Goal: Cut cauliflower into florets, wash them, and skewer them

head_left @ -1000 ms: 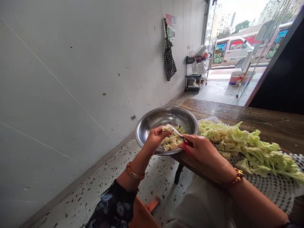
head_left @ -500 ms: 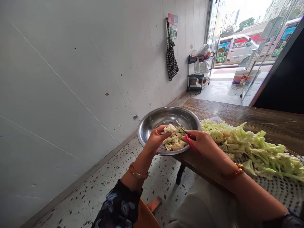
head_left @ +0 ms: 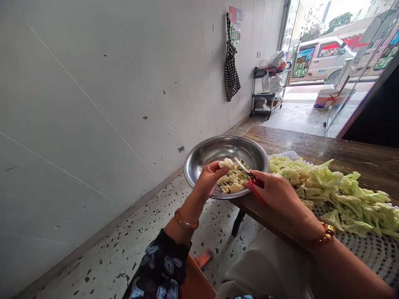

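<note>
Over the near side of a steel basin [head_left: 196,160], my left hand [head_left: 209,179] is closed on a pale cauliflower floret [head_left: 228,164]. My right hand [head_left: 274,189] grips red-handled scissors [head_left: 254,190], and their blades point up and left, close beside the floret. Cut cauliflower pieces [head_left: 233,182] lie in the bottom of the basin, partly hidden by my hands. To the right of my right hand, a long heap of cauliflower [head_left: 339,195] rests on a white perforated mat or tray [head_left: 370,253].
The basin stands at the corner of a dark wooden table [head_left: 311,143], its left side overhanging the edge. A grey wall [head_left: 93,124] runs along the left. Farther off are a checked apron [head_left: 232,77], a loaded cart [head_left: 268,93] and a bucket [head_left: 326,99] by the glass door.
The view has shifted slightly, so the scene sits a little farther right. The floret has turned in my left hand, and the scissor blades look more spread from my right hand's new angle.
</note>
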`<move>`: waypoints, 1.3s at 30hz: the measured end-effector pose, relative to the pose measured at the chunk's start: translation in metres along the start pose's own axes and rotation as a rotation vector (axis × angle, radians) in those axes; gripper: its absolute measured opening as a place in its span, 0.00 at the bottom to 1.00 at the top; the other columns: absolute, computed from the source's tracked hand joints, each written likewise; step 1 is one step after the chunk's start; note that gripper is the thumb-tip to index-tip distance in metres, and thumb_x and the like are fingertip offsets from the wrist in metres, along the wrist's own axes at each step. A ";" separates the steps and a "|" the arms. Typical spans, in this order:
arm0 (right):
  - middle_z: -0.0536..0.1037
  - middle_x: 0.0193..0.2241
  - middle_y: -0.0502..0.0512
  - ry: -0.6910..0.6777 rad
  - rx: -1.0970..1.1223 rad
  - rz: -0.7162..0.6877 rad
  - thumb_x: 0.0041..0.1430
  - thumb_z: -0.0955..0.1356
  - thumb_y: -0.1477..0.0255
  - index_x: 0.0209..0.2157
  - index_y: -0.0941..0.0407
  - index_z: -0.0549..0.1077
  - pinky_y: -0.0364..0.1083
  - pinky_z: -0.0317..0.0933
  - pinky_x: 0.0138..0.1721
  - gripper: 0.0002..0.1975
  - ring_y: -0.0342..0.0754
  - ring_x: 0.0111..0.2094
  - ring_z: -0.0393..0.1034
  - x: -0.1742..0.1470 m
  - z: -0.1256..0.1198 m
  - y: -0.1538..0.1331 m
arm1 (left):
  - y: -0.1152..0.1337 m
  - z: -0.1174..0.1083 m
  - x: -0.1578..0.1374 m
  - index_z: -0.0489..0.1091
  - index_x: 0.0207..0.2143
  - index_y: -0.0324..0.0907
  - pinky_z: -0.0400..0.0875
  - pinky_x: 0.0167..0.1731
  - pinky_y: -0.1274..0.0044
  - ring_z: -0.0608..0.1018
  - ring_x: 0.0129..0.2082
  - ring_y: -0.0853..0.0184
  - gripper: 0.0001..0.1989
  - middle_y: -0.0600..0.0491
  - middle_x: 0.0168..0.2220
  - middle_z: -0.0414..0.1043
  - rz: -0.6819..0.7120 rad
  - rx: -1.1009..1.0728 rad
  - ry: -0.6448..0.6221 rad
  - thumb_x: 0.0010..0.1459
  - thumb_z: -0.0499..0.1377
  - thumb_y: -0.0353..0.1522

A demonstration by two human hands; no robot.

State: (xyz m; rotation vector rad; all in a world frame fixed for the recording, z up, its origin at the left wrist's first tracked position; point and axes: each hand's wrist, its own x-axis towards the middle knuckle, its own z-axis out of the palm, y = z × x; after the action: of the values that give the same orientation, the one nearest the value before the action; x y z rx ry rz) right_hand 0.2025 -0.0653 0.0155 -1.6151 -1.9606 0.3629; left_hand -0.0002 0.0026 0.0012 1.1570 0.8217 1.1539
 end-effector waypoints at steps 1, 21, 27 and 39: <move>0.79 0.26 0.51 0.002 0.013 0.020 0.63 0.64 0.58 0.40 0.50 0.78 0.43 0.57 0.28 0.15 0.47 0.26 0.70 0.001 0.001 0.001 | -0.001 -0.001 0.001 0.79 0.32 0.39 0.64 0.30 0.78 0.71 0.28 0.72 0.13 0.52 0.30 0.76 -0.006 0.001 0.025 0.44 0.72 0.37; 0.79 0.24 0.51 -0.007 -0.007 -0.001 0.61 0.64 0.54 0.44 0.51 0.79 0.44 0.59 0.28 0.19 0.48 0.26 0.71 -0.004 0.011 0.016 | -0.003 0.000 0.003 0.68 0.44 0.37 0.76 0.39 0.71 0.81 0.32 0.63 0.17 0.48 0.33 0.78 -0.135 -0.303 0.053 0.54 0.67 0.34; 0.78 0.23 0.50 -0.044 0.040 -0.023 0.61 0.65 0.55 0.45 0.51 0.79 0.43 0.60 0.27 0.19 0.47 0.25 0.71 -0.006 0.008 0.010 | -0.002 0.000 0.003 0.65 0.45 0.40 0.76 0.41 0.68 0.83 0.34 0.61 0.20 0.49 0.33 0.78 -0.102 -0.337 0.099 0.52 0.68 0.31; 0.80 0.27 0.50 -0.073 -0.035 -0.055 0.60 0.66 0.60 0.47 0.48 0.79 0.44 0.59 0.28 0.16 0.47 0.26 0.71 -0.009 0.000 0.005 | 0.000 0.001 0.000 0.70 0.43 0.41 0.71 0.26 0.80 0.79 0.28 0.70 0.20 0.54 0.32 0.77 -0.109 -0.376 0.071 0.46 0.69 0.28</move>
State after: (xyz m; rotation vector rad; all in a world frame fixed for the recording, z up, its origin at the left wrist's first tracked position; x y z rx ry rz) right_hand 0.2071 -0.0724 0.0107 -1.5872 -2.0722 0.3723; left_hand 0.0007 0.0022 0.0010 0.7558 0.6762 1.2025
